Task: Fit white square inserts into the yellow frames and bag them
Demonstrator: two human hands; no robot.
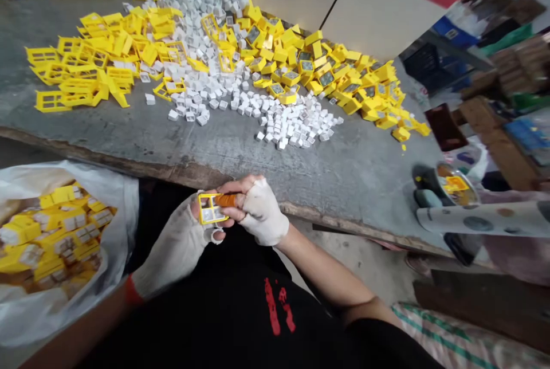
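My left hand (183, 240), in a white fingerless glove, is closed around a small yellow plastic frame (200, 211) with divided openings. White material fills the frame's lower openings. My right hand (263, 213), also gloved, is closed at the frame's right side, its fingers on the edge. An orange ribbed wrapping (227, 200) shows among the right fingers and reaches over the frame; whether it covers a finger or is a separate piece, I cannot tell. Both hands are above my lap, just in front of the table edge.
On the grey table (172, 145) lie a heap of small white cubes (296, 125), empty-looking yellow frames (81, 79) and yellow block-shaped pieces (326, 65). A white bag (124, 203) of yellow-and-white pieces stands at left. A large carton (301, 8) stands behind; a metal bowl (470, 194) is right.
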